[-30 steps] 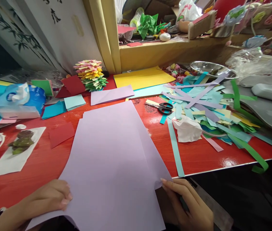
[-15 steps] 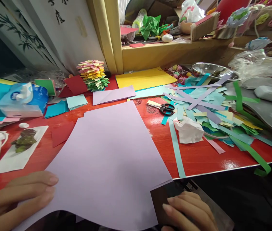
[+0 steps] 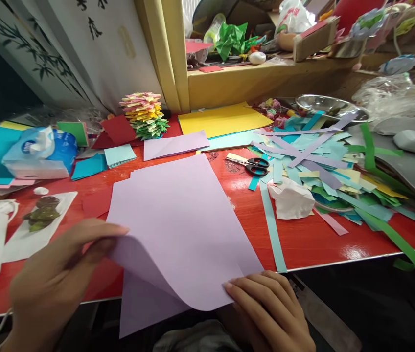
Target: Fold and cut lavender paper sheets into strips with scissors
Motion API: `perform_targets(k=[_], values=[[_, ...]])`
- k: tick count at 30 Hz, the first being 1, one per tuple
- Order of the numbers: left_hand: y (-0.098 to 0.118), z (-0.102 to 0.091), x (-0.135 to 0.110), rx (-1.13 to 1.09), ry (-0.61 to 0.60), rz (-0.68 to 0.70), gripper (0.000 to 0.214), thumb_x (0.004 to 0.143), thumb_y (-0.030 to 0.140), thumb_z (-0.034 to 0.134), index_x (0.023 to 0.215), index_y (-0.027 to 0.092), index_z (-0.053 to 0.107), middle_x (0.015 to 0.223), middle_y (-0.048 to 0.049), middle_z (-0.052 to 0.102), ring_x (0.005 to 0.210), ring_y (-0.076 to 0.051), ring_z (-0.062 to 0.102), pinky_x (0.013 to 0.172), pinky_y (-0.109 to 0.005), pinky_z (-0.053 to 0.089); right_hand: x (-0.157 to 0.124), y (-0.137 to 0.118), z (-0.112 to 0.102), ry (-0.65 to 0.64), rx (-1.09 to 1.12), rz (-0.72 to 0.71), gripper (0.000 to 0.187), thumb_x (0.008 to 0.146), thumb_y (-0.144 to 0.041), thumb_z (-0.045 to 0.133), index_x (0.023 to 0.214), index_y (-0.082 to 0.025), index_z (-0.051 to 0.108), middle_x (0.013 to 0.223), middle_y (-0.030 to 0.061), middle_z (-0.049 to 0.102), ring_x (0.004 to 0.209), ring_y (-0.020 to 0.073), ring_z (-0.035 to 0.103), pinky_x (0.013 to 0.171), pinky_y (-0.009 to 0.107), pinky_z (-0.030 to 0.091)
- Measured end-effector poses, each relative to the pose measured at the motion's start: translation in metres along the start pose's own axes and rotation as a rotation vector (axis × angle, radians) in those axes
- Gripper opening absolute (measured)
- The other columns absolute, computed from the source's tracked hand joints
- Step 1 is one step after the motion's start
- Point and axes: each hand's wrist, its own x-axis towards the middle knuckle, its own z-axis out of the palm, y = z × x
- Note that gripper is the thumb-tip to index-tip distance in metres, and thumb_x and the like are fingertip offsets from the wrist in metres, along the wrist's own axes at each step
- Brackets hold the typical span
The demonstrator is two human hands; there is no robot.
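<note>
A large lilac paper sheet lies on the red table, with another lilac sheet under it. My left hand pinches the top sheet's left edge and curls it up and over. My right hand rests at the table's near edge, its fingers bent, with the fingertips pressing the sheet's near right corner.
Black-handled scissors lie beside a heap of coloured paper strips and a crumpled white tissue. A tissue pack sits at left. A stack of folded paper pieces, yellow paper and a metal bowl stand further back.
My left hand has moved up and right, taken the sheet's left edge and lifted it into a curl. My right hand has come forward onto the sheet's near right corner.
</note>
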Motion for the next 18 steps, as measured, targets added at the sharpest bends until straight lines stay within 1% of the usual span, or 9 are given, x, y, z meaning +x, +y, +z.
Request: perform_targets(k=[1,2,4,6,9,11,13,15,18], values=[[0.004,0.000,0.008,0.046,-0.109,0.024,0.016,0.084,0.037,0.048,0.088,0.030,0.062,0.087,0.0078,0.065,0.078,-0.013,0.060,0.065,-0.022,0.048,0.002,0.001,0.001,-0.002,0.003,0.000,0.023,0.077,-0.007,0.053,0.092,-0.019,0.065,0.075,0.0017,0.070,0.070,0.0151,0.065,0.068,0.029,0.049],[0.008,0.001,0.017,0.066,-0.209,0.089,0.019,0.084,0.040,0.047,0.090,0.031,0.063,0.088,0.0084,0.066,0.075,-0.013,0.060,0.062,-0.020,0.047,0.003,0.002,0.002,0.001,0.009,0.001,0.023,0.076,-0.007,0.054,0.091,-0.018,0.065,0.075,0.0020,0.070,0.070,0.0152,0.065,0.068,0.029,0.049],[0.015,0.005,0.035,0.091,-0.287,0.093,0.024,0.085,0.043,0.044,0.095,0.030,0.062,0.090,0.0078,0.066,0.077,-0.013,0.060,0.067,-0.022,0.047,0.003,0.003,0.004,0.004,0.024,0.001,0.022,0.075,-0.006,0.054,0.091,-0.017,0.066,0.076,0.0032,0.070,0.071,0.0159,0.064,0.068,0.030,0.049],[0.022,0.014,0.052,0.084,-0.367,0.070,0.029,0.085,0.046,0.044,0.097,0.027,0.061,0.095,0.0065,0.066,0.085,-0.015,0.060,0.073,-0.024,0.047,0.001,0.005,0.006,0.003,0.039,0.010,0.023,0.075,-0.005,0.055,0.092,-0.016,0.065,0.078,0.0043,0.070,0.073,0.0166,0.064,0.069,0.030,0.050],[0.028,0.035,0.074,0.072,-0.573,0.057,0.031,0.088,0.043,0.038,0.100,0.025,0.060,0.103,0.0056,0.064,0.096,-0.017,0.057,0.081,-0.028,0.043,-0.007,0.006,0.008,0.039,0.066,0.048,0.033,0.075,-0.003,0.055,0.106,-0.013,0.061,0.084,0.0069,0.070,0.079,0.0175,0.064,0.071,0.030,0.052],[0.029,0.054,0.085,0.037,-0.626,0.076,0.029,0.086,0.042,0.040,0.094,0.024,0.061,0.100,0.0046,0.064,0.093,-0.018,0.057,0.078,-0.028,0.043,-0.012,0.007,0.009,0.061,0.069,0.068,0.042,0.076,-0.003,0.056,0.117,-0.013,0.055,0.091,0.0093,0.070,0.085,0.0187,0.064,0.073,0.031,0.053],[0.026,0.072,0.093,0.018,-0.644,0.103,0.026,0.085,0.039,0.042,0.091,0.022,0.061,0.097,0.0023,0.065,0.089,-0.018,0.058,0.075,-0.027,0.043,-0.016,0.008,0.010,0.052,0.044,0.062,0.048,0.077,-0.004,0.057,0.123,-0.015,0.052,0.098,0.0110,0.068,0.089,0.0198,0.064,0.074,0.031,0.054],[0.021,0.088,0.097,-0.001,-0.653,0.131,0.024,0.086,0.036,0.042,0.090,0.021,0.060,0.095,0.0000,0.065,0.087,-0.018,0.058,0.074,-0.028,0.042,-0.020,0.009,0.009,0.029,0.010,0.055,0.048,0.078,-0.006,0.056,0.125,-0.018,0.051,0.103,0.0114,0.067,0.091,0.0202,0.064,0.075,0.030,0.054],[0.016,0.105,0.100,-0.014,-0.636,0.175,0.022,0.086,0.033,0.041,0.087,0.019,0.058,0.092,-0.0020,0.063,0.084,-0.018,0.056,0.074,-0.029,0.040,-0.024,0.010,0.009,0.005,-0.007,0.065,0.051,0.079,-0.005,0.055,0.127,-0.017,0.049,0.110,0.0117,0.064,0.098,0.0209,0.062,0.078,0.029,0.054]])
